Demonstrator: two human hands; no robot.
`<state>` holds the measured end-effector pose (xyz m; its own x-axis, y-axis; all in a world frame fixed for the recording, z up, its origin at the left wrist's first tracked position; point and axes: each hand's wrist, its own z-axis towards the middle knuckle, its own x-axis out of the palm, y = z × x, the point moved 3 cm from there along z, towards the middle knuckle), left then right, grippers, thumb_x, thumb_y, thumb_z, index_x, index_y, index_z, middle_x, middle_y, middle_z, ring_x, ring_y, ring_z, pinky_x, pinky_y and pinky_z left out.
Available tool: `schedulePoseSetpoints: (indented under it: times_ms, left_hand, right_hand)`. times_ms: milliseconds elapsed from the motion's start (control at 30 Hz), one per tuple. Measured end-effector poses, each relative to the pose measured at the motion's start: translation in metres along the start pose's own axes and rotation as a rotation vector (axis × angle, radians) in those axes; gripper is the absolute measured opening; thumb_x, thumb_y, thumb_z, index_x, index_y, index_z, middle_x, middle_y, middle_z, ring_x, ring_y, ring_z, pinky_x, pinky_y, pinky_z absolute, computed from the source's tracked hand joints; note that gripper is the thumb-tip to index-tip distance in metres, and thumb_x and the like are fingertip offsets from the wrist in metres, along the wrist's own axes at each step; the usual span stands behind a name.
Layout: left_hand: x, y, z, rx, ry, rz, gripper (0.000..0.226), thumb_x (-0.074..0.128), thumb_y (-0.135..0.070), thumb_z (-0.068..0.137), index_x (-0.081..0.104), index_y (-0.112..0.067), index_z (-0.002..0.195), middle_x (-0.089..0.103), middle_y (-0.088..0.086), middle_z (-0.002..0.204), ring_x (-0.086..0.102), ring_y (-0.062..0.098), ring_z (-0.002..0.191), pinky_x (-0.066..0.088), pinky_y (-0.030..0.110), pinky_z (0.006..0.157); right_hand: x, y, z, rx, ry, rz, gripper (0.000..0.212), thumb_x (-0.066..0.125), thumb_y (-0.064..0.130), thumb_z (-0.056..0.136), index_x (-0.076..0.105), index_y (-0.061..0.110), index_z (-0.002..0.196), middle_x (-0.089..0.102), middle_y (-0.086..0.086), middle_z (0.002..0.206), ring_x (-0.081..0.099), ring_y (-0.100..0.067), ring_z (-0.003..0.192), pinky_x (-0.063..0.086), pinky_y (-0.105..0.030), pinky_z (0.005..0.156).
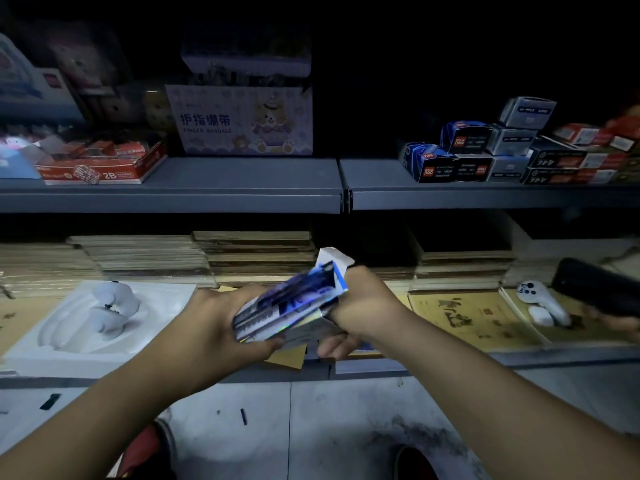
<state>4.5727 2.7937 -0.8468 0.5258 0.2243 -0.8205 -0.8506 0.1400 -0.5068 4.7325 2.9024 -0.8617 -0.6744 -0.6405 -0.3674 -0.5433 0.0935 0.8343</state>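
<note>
Blue box (291, 304) apparently between fingers (330, 349)

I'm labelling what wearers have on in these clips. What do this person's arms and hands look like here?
The left hand and right hand are bare: no gloves, no ring showing. The left forearm and right forearm are bare too, with no sleeve, watch or band in view. The light is dim, so fine marks cannot be told.

Dim light falls on a grey metal shelf (242, 181) carrying stationery boxes (485, 157), a lower shelf (450, 360) stacked with brown notebooks (256, 251), and a scuffed pale tiled floor (346, 427)
</note>
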Motion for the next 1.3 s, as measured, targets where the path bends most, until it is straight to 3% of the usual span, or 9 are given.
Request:
schedulePoseSetpoints:
  times_ms: [133, 267, 433, 600, 767, 900, 1100, 1200, 1300]
  left_hand:
    - [-0.003, 0.008, 0.003, -0.096, -0.091, -0.045, 0.044, 0.092, -0.027, 0.069, 0.053, -0.046, 0.066, 0.061, -0.035, 0.064, 0.059, -0.010, 0.062, 0.038, 0.006, 0.053]
    - [-0.001, 0.005, 0.004, -0.090, -0.079, -0.069, 0.047, 0.093, -0.025, 0.069, 0.053, -0.049, 0.058, 0.059, -0.035, 0.059, 0.057, -0.011, 0.059, 0.038, 0.005, 0.052]
    - [0.002, 0.000, 0.002, -0.042, -0.044, -0.041, 0.060, 0.089, -0.038, 0.072, 0.047, -0.076, 0.090, 0.066, -0.032, 0.079, 0.062, 0.000, 0.075, 0.040, 0.008, 0.059]
    - [0.001, 0.000, 0.004, -0.068, -0.058, -0.090, 0.064, 0.092, -0.029, 0.069, 0.050, -0.077, 0.080, 0.062, -0.038, 0.068, 0.060, -0.010, 0.069, 0.040, 0.006, 0.056]
    - [0.005, 0.011, 0.003, -0.179, -0.091, -0.200, 0.044, 0.094, -0.042, 0.061, 0.061, -0.054, 0.088, 0.071, -0.021, 0.075, 0.068, 0.009, 0.075, 0.049, 0.020, 0.058]
    - [0.005, 0.017, 0.003, -0.219, -0.133, -0.221, 0.045, 0.082, -0.063, 0.049, 0.067, -0.033, 0.080, 0.073, -0.019, 0.076, 0.069, 0.007, 0.076, 0.053, 0.025, 0.065]
    - [0.001, 0.003, 0.004, -0.114, -0.079, -0.133, 0.052, 0.094, -0.034, 0.065, 0.057, -0.067, 0.080, 0.067, -0.033, 0.073, 0.064, -0.005, 0.074, 0.041, 0.007, 0.057]
    - [0.003, 0.009, 0.005, -0.183, -0.087, -0.179, 0.037, 0.092, -0.049, 0.058, 0.062, -0.054, 0.079, 0.069, -0.027, 0.071, 0.065, -0.001, 0.072, 0.044, 0.012, 0.057]
    - [0.003, 0.015, 0.004, -0.259, -0.106, -0.237, 0.048, 0.083, -0.065, 0.048, 0.067, -0.030, 0.077, 0.073, -0.018, 0.073, 0.068, 0.004, 0.071, 0.053, 0.024, 0.062]
  right_hand:
    - [-0.011, 0.008, 0.002, -0.038, 0.029, 0.147, 0.030, 0.041, -0.002, 0.102, 0.059, 0.005, 0.125, 0.070, -0.036, 0.104, 0.077, -0.035, 0.068, 0.062, -0.033, 0.050]
    - [-0.014, 0.008, 0.002, -0.028, 0.000, 0.102, 0.030, 0.041, -0.004, 0.100, 0.062, 0.001, 0.121, 0.073, -0.032, 0.094, 0.076, -0.032, 0.061, 0.060, -0.031, 0.047]
    - [-0.011, 0.003, 0.000, -0.019, -0.044, -0.004, 0.030, 0.041, -0.005, 0.098, 0.057, 0.005, 0.121, 0.070, -0.033, 0.092, 0.064, -0.026, 0.042, 0.049, -0.027, 0.037]
    - [-0.011, 0.005, -0.006, -0.082, -0.023, 0.051, 0.022, 0.043, 0.000, 0.100, 0.059, 0.013, 0.106, 0.068, -0.020, 0.084, 0.061, -0.023, 0.041, 0.047, -0.026, 0.037]
    - [-0.014, 0.008, -0.005, -0.184, 0.020, 0.049, 0.020, 0.045, 0.003, 0.099, 0.063, 0.013, 0.099, 0.064, 0.000, 0.052, 0.055, -0.016, 0.036, 0.039, -0.023, 0.035]
    - [-0.017, 0.011, -0.002, -0.203, 0.019, 0.087, 0.019, 0.049, 0.008, 0.101, 0.066, 0.016, 0.098, 0.063, -0.012, 0.073, 0.043, -0.014, 0.041, 0.034, -0.023, 0.040]
    - [-0.021, 0.010, 0.001, -0.236, -0.034, -0.095, 0.018, 0.057, 0.007, 0.093, 0.067, 0.009, 0.109, 0.056, -0.019, 0.079, 0.036, -0.018, 0.042, 0.033, -0.028, 0.043]
    - [-0.021, 0.009, 0.001, -0.249, -0.008, 0.023, 0.018, 0.057, 0.010, 0.098, 0.065, 0.014, 0.113, 0.053, -0.016, 0.076, 0.032, -0.017, 0.044, 0.032, -0.026, 0.041]
    - [-0.019, 0.009, 0.000, -0.243, 0.068, 0.200, 0.012, 0.056, 0.012, 0.102, 0.066, 0.014, 0.096, 0.053, -0.009, 0.069, 0.028, -0.012, 0.044, 0.028, -0.025, 0.041]
